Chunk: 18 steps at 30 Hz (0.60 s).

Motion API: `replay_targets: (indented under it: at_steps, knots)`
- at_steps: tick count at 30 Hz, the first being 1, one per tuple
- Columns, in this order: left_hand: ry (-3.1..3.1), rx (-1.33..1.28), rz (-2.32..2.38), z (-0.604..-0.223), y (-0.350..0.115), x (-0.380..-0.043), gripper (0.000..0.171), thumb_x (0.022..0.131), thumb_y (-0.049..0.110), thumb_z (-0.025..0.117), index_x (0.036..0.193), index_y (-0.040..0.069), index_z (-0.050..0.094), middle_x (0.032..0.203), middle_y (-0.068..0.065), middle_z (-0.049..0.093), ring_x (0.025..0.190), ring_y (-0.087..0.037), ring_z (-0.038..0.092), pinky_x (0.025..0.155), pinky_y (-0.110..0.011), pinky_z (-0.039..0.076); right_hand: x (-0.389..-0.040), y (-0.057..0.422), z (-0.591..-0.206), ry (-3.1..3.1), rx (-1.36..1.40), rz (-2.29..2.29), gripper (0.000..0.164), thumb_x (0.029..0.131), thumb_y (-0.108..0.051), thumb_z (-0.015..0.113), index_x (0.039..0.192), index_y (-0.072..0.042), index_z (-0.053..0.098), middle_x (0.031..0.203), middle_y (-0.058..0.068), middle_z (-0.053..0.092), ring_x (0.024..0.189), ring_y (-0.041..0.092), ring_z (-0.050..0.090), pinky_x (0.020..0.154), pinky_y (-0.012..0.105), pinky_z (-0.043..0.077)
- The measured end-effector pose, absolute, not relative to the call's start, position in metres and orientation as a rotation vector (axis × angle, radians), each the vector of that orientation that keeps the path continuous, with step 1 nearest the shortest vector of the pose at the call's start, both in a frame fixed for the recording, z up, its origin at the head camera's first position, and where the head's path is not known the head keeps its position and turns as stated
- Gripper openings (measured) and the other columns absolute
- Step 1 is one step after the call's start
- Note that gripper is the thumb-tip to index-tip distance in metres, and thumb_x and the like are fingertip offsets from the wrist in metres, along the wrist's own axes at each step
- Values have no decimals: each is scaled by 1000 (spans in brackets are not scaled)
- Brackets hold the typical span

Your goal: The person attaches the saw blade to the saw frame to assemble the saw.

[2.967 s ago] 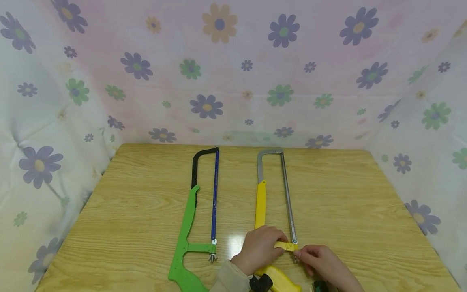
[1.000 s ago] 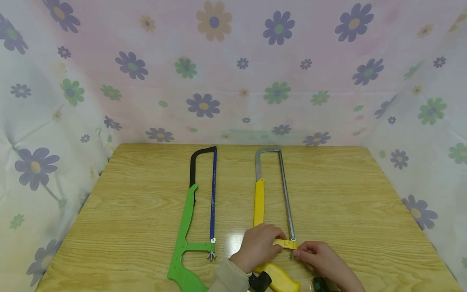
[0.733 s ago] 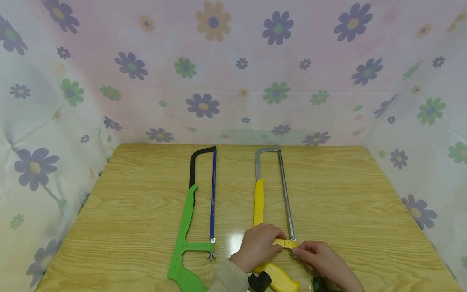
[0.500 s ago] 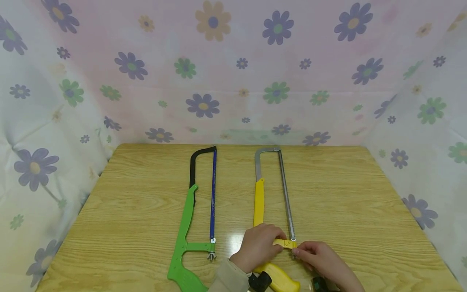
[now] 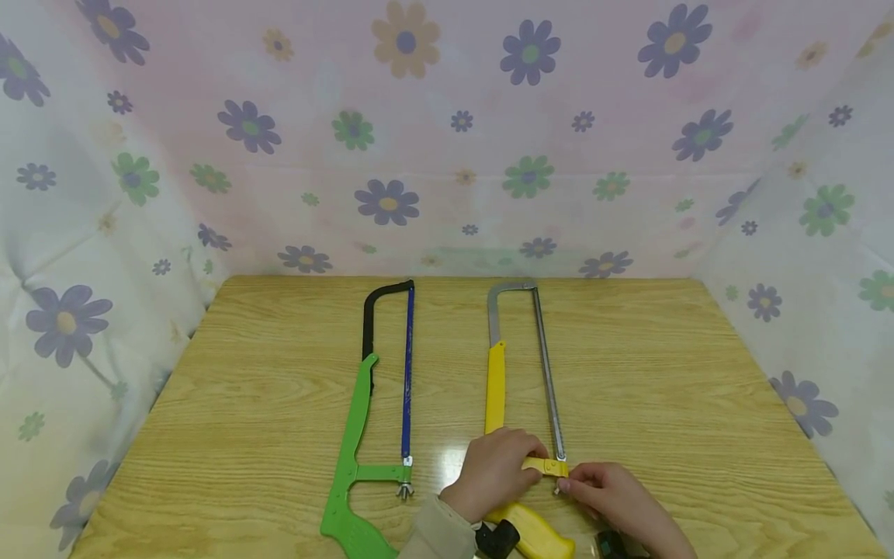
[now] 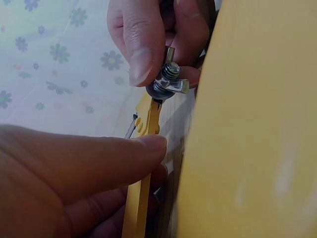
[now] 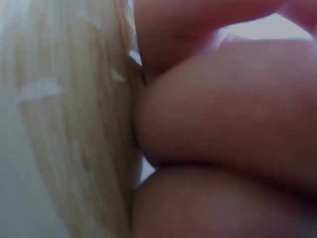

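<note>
A yellow hacksaw (image 5: pixel 496 380) with a grey front frame and grey blade (image 5: pixel 549 373) lies on the table. My left hand (image 5: pixel 494 475) grips its yellow cross arm (image 6: pixel 136 208), thumb on one side and fingers on the other. With thumb and forefinger, my right hand (image 5: pixel 618 497) pinches the metal wing nut (image 6: pixel 178 85) at the blade's near end. Threads of the bolt (image 6: pixel 171 70) stick out through the nut. In the right wrist view, blurred fingers (image 7: pixel 223 114) fill most of the picture and hide the nut.
A green hacksaw (image 5: pixel 358 419) with a black front frame and blue blade lies to the left on the wooden table (image 5: pixel 663 373). Flowered cloth (image 5: pixel 447 155) hangs behind and at both sides. The yellow handle (image 5: pixel 534 532) reaches towards the near edge.
The wing nut shows at a different angle, and my right fingers have shifted slightly around it. My left hand keeps its hold on the yellow hacksaw. The head view has shifted a little.
</note>
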<state>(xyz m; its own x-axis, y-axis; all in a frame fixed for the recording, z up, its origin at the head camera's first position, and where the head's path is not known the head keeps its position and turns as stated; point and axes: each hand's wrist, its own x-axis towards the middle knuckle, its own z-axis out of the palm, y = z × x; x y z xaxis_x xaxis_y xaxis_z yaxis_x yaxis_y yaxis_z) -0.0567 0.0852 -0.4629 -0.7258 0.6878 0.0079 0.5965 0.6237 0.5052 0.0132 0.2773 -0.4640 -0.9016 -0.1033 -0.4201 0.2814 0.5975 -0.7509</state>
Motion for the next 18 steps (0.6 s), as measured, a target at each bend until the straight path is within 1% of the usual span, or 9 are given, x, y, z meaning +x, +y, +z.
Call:
replay_targets:
  at_steps: [5,12,18]
  knots:
    - [2662,1071,730,-463,84,-56,18,77,30,69,94,36,66,91,24,57,81,3,51,63,-20,42,13,278,-465,2404,164,-1246,33,83,-43,57,79,-10,60,50,-4,42,40,6,34,38,22,32]
    - [2670,1076,731,-463,84,-56,19,77,30,69,94,37,66,90,24,57,80,3,51,62,-20,41,13,278,-466,2406,191,-1282,33,81,-41,61,80,-9,57,49,-4,39,38,7,32,35,21,27]
    - [2661,1066,732,-463,84,-57,19,76,29,69,94,37,65,91,24,57,81,2,51,62,-20,41,11,279,-466,2394,201,-1302,34,80,-40,63,82,-7,56,52,-3,41,39,7,34,36,21,29]
